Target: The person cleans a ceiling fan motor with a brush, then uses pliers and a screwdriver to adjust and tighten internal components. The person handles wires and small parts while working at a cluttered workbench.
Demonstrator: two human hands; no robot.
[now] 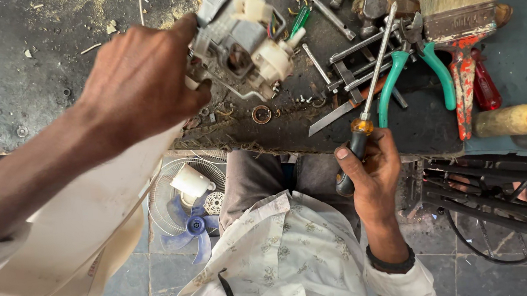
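My left hand [139,83] grips a small grey electric motor [242,36] with white plastic parts and coloured wires, holding it just above the dark, dirty workbench [28,81]. My right hand [373,169] is closed on the dark handle of a long screwdriver [373,77]; its metal shaft points up and away over the pile of tools. The right hand sits at the bench's near edge, apart from the motor.
Green-handled pliers [438,71], a worn paintbrush [458,10], a red-handled tool [486,89], a wooden-handled tool [508,121], a flat blade [332,118] and several wrenches crowd the bench's right part. A small fan [188,208] with blue blades lies on the tiled floor below.
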